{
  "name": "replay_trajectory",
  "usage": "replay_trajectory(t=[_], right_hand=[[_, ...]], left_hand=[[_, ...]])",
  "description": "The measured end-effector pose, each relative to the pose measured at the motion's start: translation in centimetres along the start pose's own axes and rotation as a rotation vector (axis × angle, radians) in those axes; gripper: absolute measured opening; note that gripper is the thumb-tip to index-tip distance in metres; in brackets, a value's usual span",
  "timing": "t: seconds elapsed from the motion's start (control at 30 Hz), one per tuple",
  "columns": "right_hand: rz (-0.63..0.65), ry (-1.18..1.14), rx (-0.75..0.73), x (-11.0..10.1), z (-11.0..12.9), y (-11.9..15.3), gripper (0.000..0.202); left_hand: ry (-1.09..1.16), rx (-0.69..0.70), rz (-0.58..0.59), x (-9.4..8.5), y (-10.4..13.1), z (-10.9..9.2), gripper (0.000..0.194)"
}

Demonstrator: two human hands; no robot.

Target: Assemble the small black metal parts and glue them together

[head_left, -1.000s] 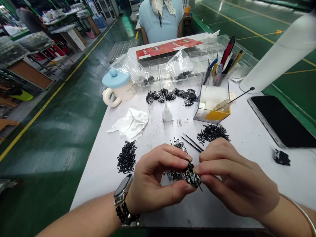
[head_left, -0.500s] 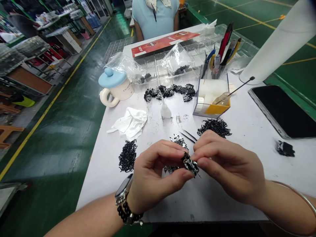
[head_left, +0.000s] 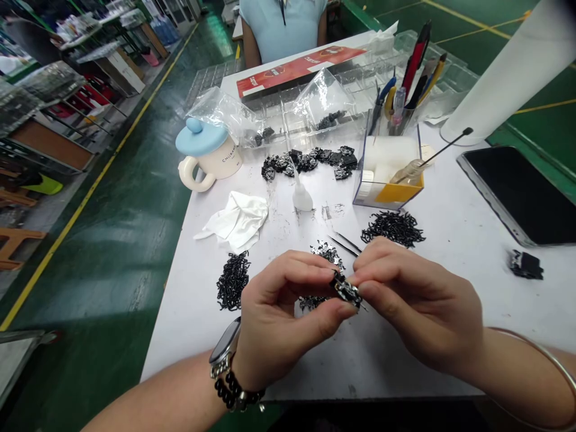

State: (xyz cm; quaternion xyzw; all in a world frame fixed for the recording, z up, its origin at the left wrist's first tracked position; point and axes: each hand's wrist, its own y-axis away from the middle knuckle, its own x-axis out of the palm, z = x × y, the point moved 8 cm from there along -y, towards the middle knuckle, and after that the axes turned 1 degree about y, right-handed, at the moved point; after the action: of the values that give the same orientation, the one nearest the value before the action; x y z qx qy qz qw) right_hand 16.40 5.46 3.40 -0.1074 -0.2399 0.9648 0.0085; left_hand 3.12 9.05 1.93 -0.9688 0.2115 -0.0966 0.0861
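Observation:
Between the thumb and fingers of my left hand [head_left: 288, 306] is a small black-and-silver part [head_left: 346, 289], held tilted above the table. My right hand [head_left: 414, 300] is closed, its thumb and index fingertips pinching at the part's right side. The fingertips hide some of the part. Dark tweezers [head_left: 345, 245] show just beyond my right fingers; their other end is hidden, and I cannot tell whether they lie on the table. Behind my hands is a heap of small silver pieces [head_left: 327, 253]. Small black pieces form a pile on the left [head_left: 233, 281] and another pile on the right [head_left: 392, 228].
A white cloth [head_left: 238, 219], a lidded mug [head_left: 216, 159] and a small white bottle [head_left: 302, 197] stand beyond. Several black-and-silver parts [head_left: 310, 161] lie before clear trays. A tool holder [head_left: 389, 174], phone [head_left: 522, 195] and loose black part [head_left: 526, 265] are right. A person [head_left: 283, 30] sits opposite.
The view has shifted slightly. Both hands keep hold of the small part, which has turned a little between my fingers.

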Motion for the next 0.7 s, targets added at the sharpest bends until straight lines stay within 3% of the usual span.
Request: replay_trajectory(t=[0.23, 0.7], right_hand=[[0.012, 0.023, -0.046, 0.0, 0.3, 0.1, 0.010], [0.023, 0.081, -0.053, 0.4, 0.7, 0.7, 0.017]], left_hand=[[-0.117, 0.118, -0.022, 0.1, 0.0, -0.9, 0.029], [-0.183, 0.192, -0.072, -0.2, 0.3, -1.3, 0.028]])
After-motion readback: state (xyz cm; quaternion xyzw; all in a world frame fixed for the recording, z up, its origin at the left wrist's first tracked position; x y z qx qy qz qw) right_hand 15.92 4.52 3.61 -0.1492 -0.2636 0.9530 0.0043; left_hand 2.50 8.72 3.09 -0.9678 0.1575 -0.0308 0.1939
